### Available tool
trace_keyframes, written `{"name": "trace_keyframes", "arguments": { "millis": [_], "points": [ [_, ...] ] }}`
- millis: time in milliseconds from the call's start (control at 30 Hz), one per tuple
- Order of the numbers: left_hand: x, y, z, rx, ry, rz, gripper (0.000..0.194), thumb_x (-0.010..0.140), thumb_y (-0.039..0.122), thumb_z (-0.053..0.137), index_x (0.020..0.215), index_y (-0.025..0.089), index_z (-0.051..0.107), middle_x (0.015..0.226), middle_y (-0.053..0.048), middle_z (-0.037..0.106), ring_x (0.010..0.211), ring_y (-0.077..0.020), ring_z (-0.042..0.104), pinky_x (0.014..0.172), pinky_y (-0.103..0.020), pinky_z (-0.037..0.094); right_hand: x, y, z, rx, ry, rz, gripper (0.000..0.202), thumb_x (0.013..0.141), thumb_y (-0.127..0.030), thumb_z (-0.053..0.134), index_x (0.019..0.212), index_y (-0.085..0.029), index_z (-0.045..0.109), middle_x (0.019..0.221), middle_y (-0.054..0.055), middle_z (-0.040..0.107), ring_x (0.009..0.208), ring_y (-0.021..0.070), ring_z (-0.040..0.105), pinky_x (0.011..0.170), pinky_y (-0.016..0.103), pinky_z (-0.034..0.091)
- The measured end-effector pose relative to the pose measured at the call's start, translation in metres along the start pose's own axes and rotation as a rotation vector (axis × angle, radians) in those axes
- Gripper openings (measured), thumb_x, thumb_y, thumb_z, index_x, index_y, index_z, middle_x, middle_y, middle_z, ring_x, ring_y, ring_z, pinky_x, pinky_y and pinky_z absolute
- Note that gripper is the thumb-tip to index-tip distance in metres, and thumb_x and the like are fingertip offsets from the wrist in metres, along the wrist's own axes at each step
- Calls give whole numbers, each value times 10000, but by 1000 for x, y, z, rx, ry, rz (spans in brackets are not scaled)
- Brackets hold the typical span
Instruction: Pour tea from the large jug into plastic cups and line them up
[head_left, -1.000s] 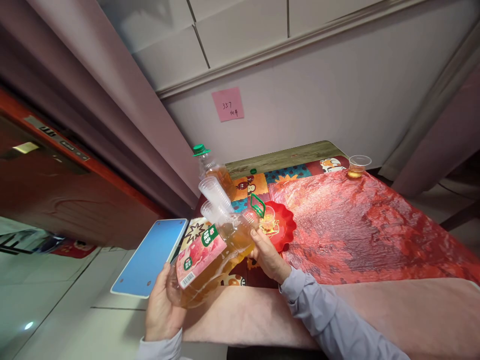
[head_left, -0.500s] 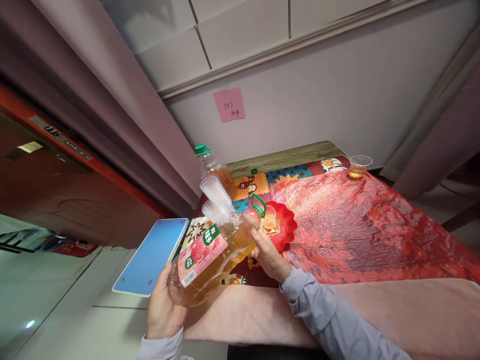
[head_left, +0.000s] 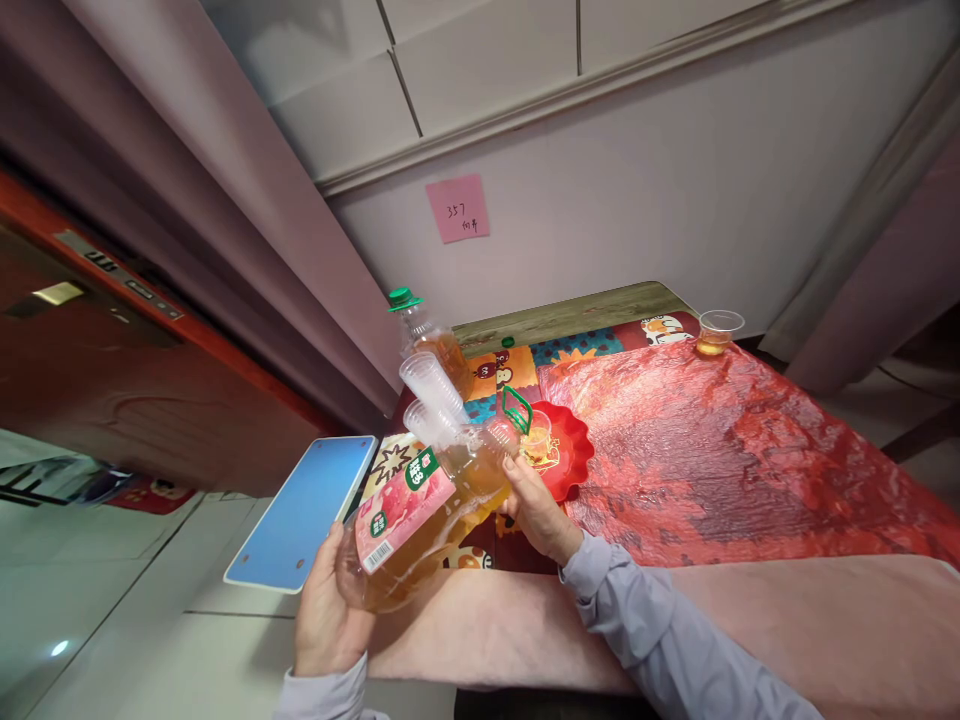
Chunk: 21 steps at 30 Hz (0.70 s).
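Observation:
A large juice bottle (head_left: pixel 420 530) with a pink label and amber liquid is tilted, its neck toward the upper right. My left hand (head_left: pixel 330 605) grips its base. Around its neck end my right hand (head_left: pixel 536 505) is closed, near the green carry loop (head_left: pixel 517 410). Just beyond the mouth, a clear plastic cup (head_left: pixel 536 437) with some yellowish liquid stands on a red scalloped plate (head_left: pixel 577 455). Whether liquid is flowing I cannot tell. Stacked clear cups (head_left: pixel 431 390) lean behind the bottle.
A second juice bottle (head_left: pixel 450 360) with a green cap stands at the back left. Another cup (head_left: pixel 716 335) with liquid is near the far right edge. A green cap (head_left: pixel 508 342) lies at the back. A blue board (head_left: pixel 307 515) juts out left of the table.
Almost nothing has moved; both hands keep the bottle tilted in the same place. The liquid in the cup on the plate looks slightly higher.

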<state>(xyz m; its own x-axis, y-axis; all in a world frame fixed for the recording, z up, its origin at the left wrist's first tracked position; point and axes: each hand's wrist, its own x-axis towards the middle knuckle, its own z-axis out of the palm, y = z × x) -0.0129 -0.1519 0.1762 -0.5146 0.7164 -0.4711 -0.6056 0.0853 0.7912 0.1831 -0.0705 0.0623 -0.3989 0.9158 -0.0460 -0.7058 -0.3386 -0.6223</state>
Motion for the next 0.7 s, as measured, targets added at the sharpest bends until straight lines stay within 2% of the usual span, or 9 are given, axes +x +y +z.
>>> {"name": "trace_keyframes", "arguments": {
  "millis": [200, 400, 533, 700],
  "points": [
    [4, 0, -5, -42, -30, -31, 561, 1063, 217, 454, 1601, 165, 605, 1265, -154, 817, 1273, -369, 748, 1157, -575, 572, -1, -2, 1, -13, 3, 1, 693, 869, -716, 827, 1395, -302, 646, 1394, 85, 769, 1229, 304, 775, 891, 409, 710],
    [6, -1, -8, -64, -39, -11, 557, 1054, 200, 492, 1591, 100, 602, 1277, -197, 803, 1258, -377, 754, 1133, -543, 594, 0, -1, 0, 2, 15, 9, 676, 857, -710, 844, 1377, -325, 647, 1414, 53, 763, 1243, 287, 773, 893, 394, 713],
    [8, -2, -10, -49, -49, -14, 536, 1064, 209, 478, 1574, 135, 627, 1272, -172, 813, 1242, -361, 766, 1134, -544, 593, -1, -1, 0, 0, 1, 7, 704, 862, -719, 836, 1401, -312, 635, 1422, 66, 760, 1240, 288, 774, 889, 391, 713],
    [7, -1, -8, 5, -4, 4, 526, 1066, 204, 460, 1551, 110, 639, 1249, -158, 825, 1208, -338, 786, 1121, -524, 606, -1, -3, 1, -13, -6, 6, 731, 866, -720, 830, 1432, -304, 625, 1436, 86, 751, 1271, 306, 758, 907, 411, 713]
  ]
}}
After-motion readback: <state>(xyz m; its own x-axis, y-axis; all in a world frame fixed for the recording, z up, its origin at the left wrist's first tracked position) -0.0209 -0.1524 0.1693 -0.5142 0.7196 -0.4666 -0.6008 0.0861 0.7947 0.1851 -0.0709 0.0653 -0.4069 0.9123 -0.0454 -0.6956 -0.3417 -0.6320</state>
